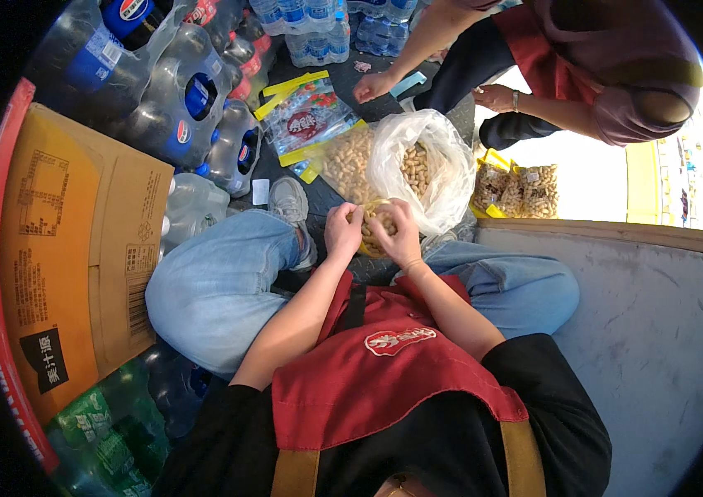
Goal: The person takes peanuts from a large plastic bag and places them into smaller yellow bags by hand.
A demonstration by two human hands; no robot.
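Between my knees, my left hand (345,231) pinches one side of the mouth of a yellow-edged plastic bag of peanuts (375,243). My right hand (398,231) is at the opposite side of that mouth, its fingers curled over the rim. Unshelled peanuts show inside, between the two hands. Just beyond stands a large clear plastic sack (451,168), its top gathered open around more loose peanuts (414,166). Left of the sack lies a filled clear bag of peanuts (347,160). Flat printed pouches with yellow edges (301,118) rest on the dark floor behind it.
A co-worker (600,68) bends in from the upper right, one hand (375,87) low over the floor. Filled peanut bags (516,189) stand by the bright doorway. Shrink-wrapped drink bottles (171,112) and a cardboard carton (84,261) crowd my left. A grey panel (631,304) bounds my right.
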